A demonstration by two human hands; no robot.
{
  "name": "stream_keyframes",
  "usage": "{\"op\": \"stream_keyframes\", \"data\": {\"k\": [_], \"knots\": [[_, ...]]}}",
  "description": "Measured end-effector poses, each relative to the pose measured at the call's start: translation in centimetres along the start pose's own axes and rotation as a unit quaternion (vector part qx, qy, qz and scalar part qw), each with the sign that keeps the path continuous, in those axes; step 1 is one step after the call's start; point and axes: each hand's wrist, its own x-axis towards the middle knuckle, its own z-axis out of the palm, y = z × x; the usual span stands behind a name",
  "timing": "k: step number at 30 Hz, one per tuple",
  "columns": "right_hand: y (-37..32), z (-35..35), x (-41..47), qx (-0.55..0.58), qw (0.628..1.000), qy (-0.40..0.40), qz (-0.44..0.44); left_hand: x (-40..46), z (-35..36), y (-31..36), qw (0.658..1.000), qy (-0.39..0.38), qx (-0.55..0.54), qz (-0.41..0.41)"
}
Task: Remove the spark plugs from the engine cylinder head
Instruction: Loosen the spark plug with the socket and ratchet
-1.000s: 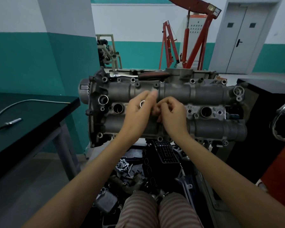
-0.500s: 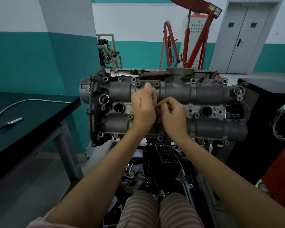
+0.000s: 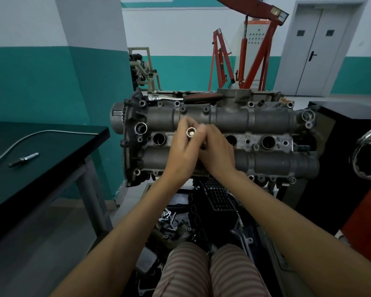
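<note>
Hands meet at the middle of the cylinder head (image 3: 234,121), which stands on its side facing the camera with a row of round plug wells across its centre. The left hand (image 3: 183,155) curls its fingers round a shiny metal socket (image 3: 191,132), whose open round end points toward the camera; whether a spark plug sits inside it cannot be told. The right hand (image 3: 217,151) is curled close against the left, fingertips touching near the socket, and it seems to pinch something small and dark, too hidden to name. Three plug wells show open: one left of the hands (image 3: 159,139) and two to the right. A ratchet (image 3: 180,97) lies along the head's top edge. On the dark table (image 3: 51,144) at left lies a loose spark plug (image 3: 24,159), just beside a thin metal tube (image 3: 30,136).
</note>
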Motion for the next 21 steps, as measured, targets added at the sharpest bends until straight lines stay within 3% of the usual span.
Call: {"op": "stream_keyframes", "data": {"k": [4,8,13,17,21], "knots": [[0.4,0.1,-0.3,0.049,0.998,0.038,-0.014,-1.2,-1.0,-1.6,0.992,-0.023,0.113,0.041],[0.3,0.2,-0.4,0.052,0.998,0.026,-0.019,-1.1,-1.4,-1.7,0.980,0.029,0.187,0.067],[0.0,-0.1,0.3,0.061,0.998,-0.003,0.036,0.0,-1.8,-0.8,0.967,0.091,0.224,0.074],[-0.3,-0.1,0.3,0.050,0.998,-0.004,0.043,1.3,-2.2,-0.2,0.946,0.061,0.313,0.064],[-0.1,-0.4,0.2,0.046,0.998,-0.018,0.033,0.3,-2.3,-0.7,0.957,-0.001,0.268,0.109]]}}
